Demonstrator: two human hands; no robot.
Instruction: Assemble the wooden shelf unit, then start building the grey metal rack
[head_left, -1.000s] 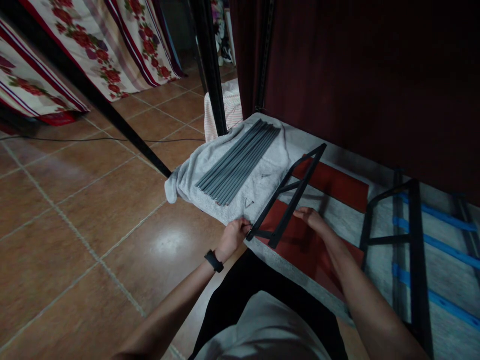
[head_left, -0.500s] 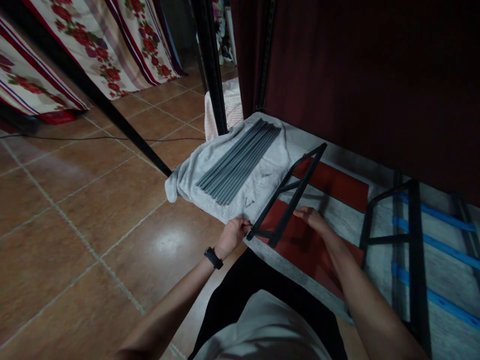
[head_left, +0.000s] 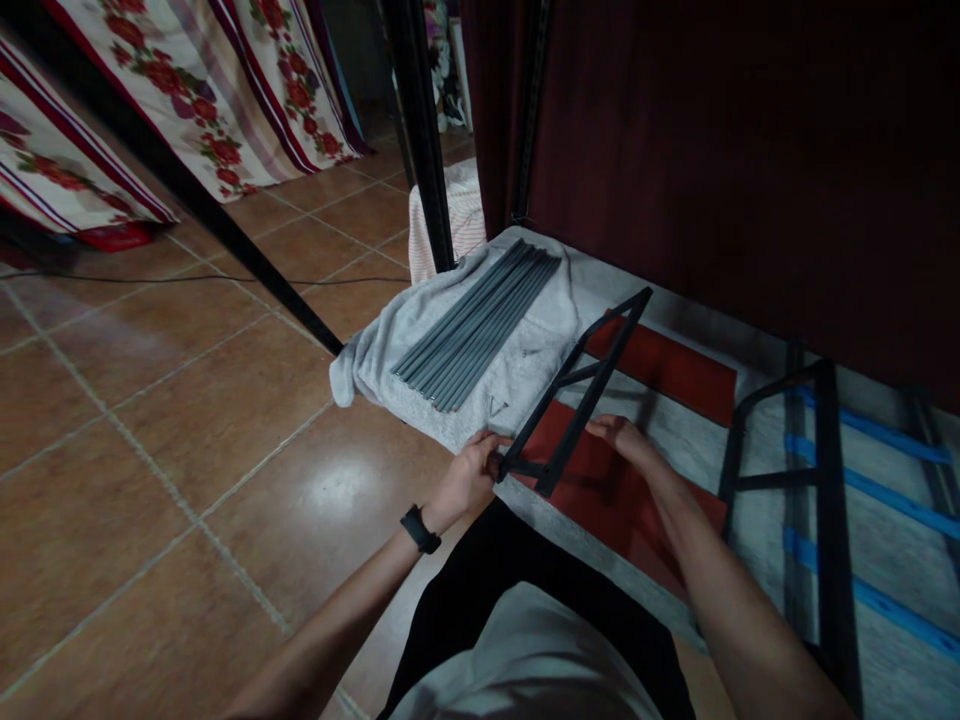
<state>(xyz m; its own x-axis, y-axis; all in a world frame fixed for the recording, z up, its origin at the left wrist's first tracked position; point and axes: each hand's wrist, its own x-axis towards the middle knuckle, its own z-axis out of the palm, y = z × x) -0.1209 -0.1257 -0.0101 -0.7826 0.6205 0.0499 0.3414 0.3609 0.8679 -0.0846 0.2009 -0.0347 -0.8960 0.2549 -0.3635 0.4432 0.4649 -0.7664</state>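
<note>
A black metal frame [head_left: 574, 440] with crossbars stands tilted over the orange-red panels. My left hand [head_left: 466, 478], wearing a dark watch, is closed at the frame's near left corner. Whether a small part is also between those fingers, I cannot make out. My right hand [head_left: 619, 436] grips the right side bar, its fingertips partly hidden by it. Close by on the grey cloth [head_left: 360, 375] are a few small screw-like parts [head_left: 496, 405]. Beyond them lies a bundle of grey rods [head_left: 480, 320], side by side.
Another black frame [head_left: 832, 500] with blue slats [head_left: 892, 503] stands at the right. One orange-red panel [head_left: 667, 365] lies toward the back. A dark upright post [head_left: 427, 140] and slanted bar [head_left: 225, 235] rise at the left, above the tiled floor. A dark red curtain [head_left: 712, 170] hangs behind.
My left hand has shifted slightly, its fingers now reaching further over the frame's corner, and the wrist has moved a little left and down. My right hand and the frame are nearly unchanged.
</note>
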